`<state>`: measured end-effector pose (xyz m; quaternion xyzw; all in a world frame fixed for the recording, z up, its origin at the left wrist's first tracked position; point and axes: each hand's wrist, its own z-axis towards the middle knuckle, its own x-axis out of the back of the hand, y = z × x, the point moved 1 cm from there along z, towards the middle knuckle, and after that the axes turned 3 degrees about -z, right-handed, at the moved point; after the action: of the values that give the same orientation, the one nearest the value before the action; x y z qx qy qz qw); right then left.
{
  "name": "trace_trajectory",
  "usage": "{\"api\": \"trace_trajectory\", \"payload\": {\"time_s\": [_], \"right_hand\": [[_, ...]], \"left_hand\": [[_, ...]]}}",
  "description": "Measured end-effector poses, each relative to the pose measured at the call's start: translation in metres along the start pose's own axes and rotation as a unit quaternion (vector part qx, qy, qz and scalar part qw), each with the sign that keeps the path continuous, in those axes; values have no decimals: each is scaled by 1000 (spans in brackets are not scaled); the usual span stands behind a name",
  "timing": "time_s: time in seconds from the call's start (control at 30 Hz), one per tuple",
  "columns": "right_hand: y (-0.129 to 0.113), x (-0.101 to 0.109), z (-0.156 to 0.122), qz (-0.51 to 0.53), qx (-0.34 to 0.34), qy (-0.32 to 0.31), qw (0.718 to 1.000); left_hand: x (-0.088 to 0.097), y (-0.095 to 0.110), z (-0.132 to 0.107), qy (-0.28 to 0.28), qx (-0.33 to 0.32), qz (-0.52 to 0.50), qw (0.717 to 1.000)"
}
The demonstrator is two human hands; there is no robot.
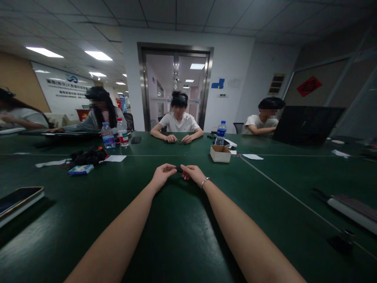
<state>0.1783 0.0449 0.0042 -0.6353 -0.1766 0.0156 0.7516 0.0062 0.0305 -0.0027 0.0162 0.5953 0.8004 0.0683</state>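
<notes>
Left of and nearer than the open box (220, 156), a small dark object (178, 169) is pinched by the fingertips of the left hand (161, 176) and right hand (193, 173), and might be dropped if either grip is loosened

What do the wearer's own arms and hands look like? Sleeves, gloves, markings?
Left forearm and right forearm: bare, no sleeves in frame, no cables or visible markings. Left grip and right grip: bare five-fingered hands, ungloved, no rings discernible. A shiny silver-coloured bracelet circles the right wrist; nothing on the left. Nail detail too small to tell.
</notes>
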Motion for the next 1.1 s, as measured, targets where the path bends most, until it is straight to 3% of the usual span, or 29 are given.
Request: {"api": "trace_trajectory", "payload": {"time_s": [0.1, 0.27, 0.47, 0.63, 0.77, 0.93, 1.1], "right_hand": [[-1, 0, -1, 9, 21, 1, 1000], [2, 0, 1, -25, -12, 1, 1000], [3, 0, 2, 7, 19, -4, 1000], [-2, 1, -1, -6, -13, -14, 1000], [-4, 1, -2, 23, -6, -18, 1000], [-2, 2, 1, 9, -27, -30, 999], [0, 4, 2, 40, -8, -31, 999]], "left_hand": [[0, -1, 1, 13, -6, 7, 1000], [-3, 0, 0, -32, -1, 14, 999], [0, -2, 2, 12, -17, 14, 1000], [-1, -3, 2, -22, -13, 8, 1000], [0, -2, 2, 6, -19, 15, 1000], [-3, 0, 1, -22, -19, 7, 1000], [-3, 0, 1, -1, -25, 17, 1000]]}}
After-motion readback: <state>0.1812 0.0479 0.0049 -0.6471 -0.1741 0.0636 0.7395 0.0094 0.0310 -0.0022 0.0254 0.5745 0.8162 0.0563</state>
